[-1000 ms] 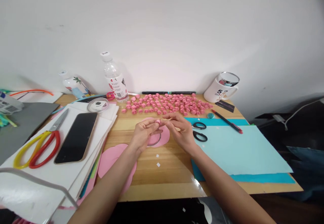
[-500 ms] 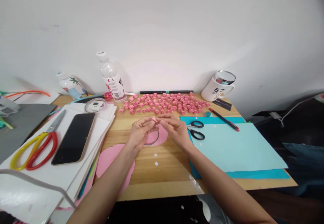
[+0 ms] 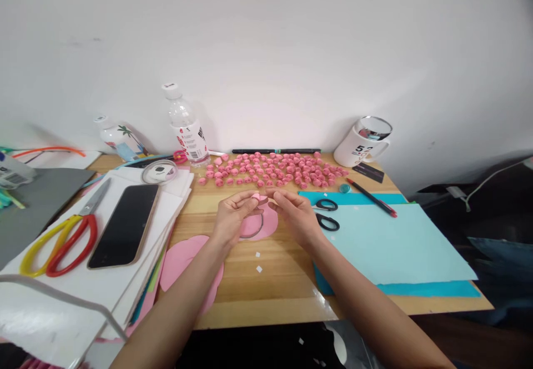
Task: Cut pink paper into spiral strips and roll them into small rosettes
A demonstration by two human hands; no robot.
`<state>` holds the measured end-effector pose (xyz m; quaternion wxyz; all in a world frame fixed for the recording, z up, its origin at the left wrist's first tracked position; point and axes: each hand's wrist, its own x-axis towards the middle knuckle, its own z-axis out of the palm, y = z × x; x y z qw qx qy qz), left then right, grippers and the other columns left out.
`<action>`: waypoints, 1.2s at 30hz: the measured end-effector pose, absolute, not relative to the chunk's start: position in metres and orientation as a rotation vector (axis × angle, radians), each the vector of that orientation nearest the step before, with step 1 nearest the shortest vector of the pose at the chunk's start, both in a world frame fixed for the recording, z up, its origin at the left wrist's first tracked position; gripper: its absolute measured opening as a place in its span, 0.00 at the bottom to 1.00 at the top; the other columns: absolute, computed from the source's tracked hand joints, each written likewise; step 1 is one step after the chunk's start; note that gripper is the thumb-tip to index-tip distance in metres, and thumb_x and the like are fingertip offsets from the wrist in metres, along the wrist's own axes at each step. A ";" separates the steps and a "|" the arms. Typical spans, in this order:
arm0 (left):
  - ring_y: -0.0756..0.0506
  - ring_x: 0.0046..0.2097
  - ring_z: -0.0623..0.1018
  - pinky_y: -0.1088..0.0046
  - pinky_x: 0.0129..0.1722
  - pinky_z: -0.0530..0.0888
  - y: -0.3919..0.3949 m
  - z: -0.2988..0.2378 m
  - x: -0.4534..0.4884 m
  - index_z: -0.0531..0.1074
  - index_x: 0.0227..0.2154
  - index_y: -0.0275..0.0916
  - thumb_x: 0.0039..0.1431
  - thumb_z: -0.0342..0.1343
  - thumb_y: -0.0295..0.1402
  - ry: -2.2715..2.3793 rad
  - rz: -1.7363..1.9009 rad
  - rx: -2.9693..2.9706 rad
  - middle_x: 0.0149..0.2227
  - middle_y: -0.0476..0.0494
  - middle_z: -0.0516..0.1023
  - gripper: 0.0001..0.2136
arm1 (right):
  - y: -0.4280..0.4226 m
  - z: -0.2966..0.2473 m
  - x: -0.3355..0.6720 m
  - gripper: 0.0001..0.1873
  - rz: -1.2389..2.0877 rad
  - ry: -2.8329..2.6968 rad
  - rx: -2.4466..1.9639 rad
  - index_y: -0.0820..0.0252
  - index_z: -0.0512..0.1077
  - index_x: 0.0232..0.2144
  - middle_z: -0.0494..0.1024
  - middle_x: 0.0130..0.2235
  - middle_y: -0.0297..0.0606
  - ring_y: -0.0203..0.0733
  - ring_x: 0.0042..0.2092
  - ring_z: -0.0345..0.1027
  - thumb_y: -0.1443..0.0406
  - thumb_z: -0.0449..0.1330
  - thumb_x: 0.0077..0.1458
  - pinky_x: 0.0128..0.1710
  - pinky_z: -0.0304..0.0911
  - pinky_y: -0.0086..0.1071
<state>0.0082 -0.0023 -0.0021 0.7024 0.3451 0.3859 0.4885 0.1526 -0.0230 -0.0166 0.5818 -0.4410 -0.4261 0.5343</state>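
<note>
My left hand (image 3: 234, 217) and my right hand (image 3: 293, 213) meet over the middle of the wooden table (image 3: 275, 285), fingertips pinched together on a small pink paper roll (image 3: 259, 197). Under them lies a pink paper circle (image 3: 258, 227) with a dark ring drawn on it. Just behind the hands, several finished pink paper rolls (image 3: 275, 170) are spread in rows. Small black-handled scissors (image 3: 327, 213) rest beside my right hand on the blue paper.
Light blue paper sheets (image 3: 395, 244) cover the right side. A phone (image 3: 125, 224), red and yellow scissors (image 3: 58, 238) and a tape roll (image 3: 159, 172) lie on white boards at left. Two bottles (image 3: 185, 127), a mug (image 3: 362, 144), pens (image 3: 370, 197) and a larger pink cutout (image 3: 187, 263) are also there.
The hands have stayed together on the pink roll, the fingers shifting slightly around it; the camera view has drifted a little. Nothing else on the table has moved.
</note>
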 end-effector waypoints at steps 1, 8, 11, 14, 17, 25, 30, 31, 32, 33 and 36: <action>0.39 0.41 0.79 0.69 0.36 0.75 -0.002 -0.002 0.008 0.76 0.31 0.33 0.39 0.67 0.31 0.860 1.088 0.767 0.31 0.39 0.81 0.13 | -0.023 -0.016 0.153 0.10 1.213 -1.021 -1.052 0.51 0.77 0.35 0.77 0.41 0.36 0.44 0.46 0.68 0.57 0.60 0.51 0.47 0.62 0.40; 0.42 0.37 0.80 0.70 0.35 0.75 -0.002 -0.003 0.007 0.77 0.31 0.33 0.39 0.67 0.32 0.886 1.102 0.804 0.31 0.40 0.81 0.13 | -0.027 -0.004 0.155 0.11 0.509 -1.603 -1.147 0.51 0.77 0.37 0.72 0.43 0.41 0.44 0.47 0.65 0.62 0.54 0.57 0.44 0.62 0.41; 0.46 0.32 0.79 0.71 0.36 0.75 0.000 -0.005 0.007 0.77 0.30 0.32 0.38 0.67 0.31 0.939 1.147 0.811 0.28 0.42 0.81 0.13 | -0.027 -0.008 0.153 0.11 0.128 -1.845 -1.205 0.52 0.76 0.40 0.71 0.43 0.44 0.46 0.45 0.63 0.63 0.56 0.55 0.42 0.62 0.44; 0.48 0.30 0.79 0.72 0.36 0.75 0.000 -0.006 0.007 0.77 0.29 0.32 0.37 0.67 0.31 0.964 1.164 0.800 0.27 0.43 0.81 0.13 | -0.026 -0.013 0.151 0.11 0.081 -1.883 -1.203 0.52 0.75 0.40 0.71 0.43 0.44 0.46 0.45 0.64 0.65 0.57 0.54 0.42 0.63 0.44; 0.47 0.32 0.79 0.72 0.36 0.76 -0.001 -0.008 0.010 0.77 0.29 0.33 0.37 0.67 0.31 0.941 1.136 0.781 0.28 0.43 0.81 0.13 | -0.025 -0.013 0.151 0.09 0.365 -1.684 -1.168 0.54 0.77 0.36 0.72 0.42 0.43 0.44 0.44 0.66 0.66 0.57 0.54 0.41 0.65 0.40; 0.47 0.31 0.79 0.73 0.33 0.77 -0.007 -0.007 0.017 0.78 0.30 0.32 0.38 0.67 0.32 0.962 1.075 0.819 0.30 0.42 0.81 0.13 | -0.027 -0.008 0.149 0.04 0.866 -1.172 -1.223 0.58 0.76 0.24 0.74 0.36 0.39 0.42 0.41 0.69 0.64 0.64 0.45 0.43 0.64 0.37; 0.47 0.31 0.79 0.72 0.33 0.78 -0.008 -0.006 0.016 0.77 0.29 0.33 0.38 0.67 0.31 0.938 1.112 0.858 0.30 0.43 0.81 0.12 | -0.029 -0.011 0.142 0.04 1.044 -1.020 -1.132 0.59 0.75 0.24 0.74 0.35 0.37 0.39 0.37 0.69 0.64 0.65 0.42 0.38 0.65 0.33; 0.47 0.31 0.79 0.72 0.34 0.78 -0.007 -0.006 0.016 0.77 0.29 0.33 0.38 0.67 0.31 0.934 1.118 0.866 0.30 0.43 0.81 0.12 | -0.029 -0.011 0.141 0.05 1.077 -0.997 -1.118 0.58 0.75 0.25 0.75 0.35 0.36 0.38 0.36 0.69 0.64 0.66 0.41 0.37 0.65 0.33; 0.47 0.31 0.79 0.72 0.34 0.78 -0.007 -0.005 0.016 0.77 0.29 0.33 0.38 0.67 0.31 0.931 1.121 0.871 0.30 0.44 0.81 0.12 | -0.029 -0.011 0.140 0.06 1.103 -0.978 -1.108 0.58 0.74 0.25 0.75 0.34 0.36 0.38 0.36 0.70 0.64 0.66 0.41 0.37 0.66 0.33; 0.47 0.31 0.79 0.72 0.34 0.77 -0.007 -0.005 0.015 0.77 0.29 0.33 0.38 0.67 0.31 0.929 1.122 0.873 0.29 0.44 0.81 0.12 | -0.029 -0.010 0.139 0.07 1.120 -0.967 -1.100 0.58 0.74 0.26 0.76 0.33 0.35 0.39 0.35 0.70 0.64 0.67 0.40 0.37 0.66 0.34; 0.47 0.31 0.79 0.71 0.34 0.77 -0.006 -0.004 0.014 0.77 0.29 0.33 0.38 0.67 0.31 0.920 1.130 0.860 0.29 0.44 0.81 0.12 | -0.029 -0.009 0.138 0.08 1.113 -0.983 -1.086 0.57 0.75 0.27 0.77 0.34 0.36 0.40 0.36 0.70 0.63 0.66 0.41 0.39 0.66 0.35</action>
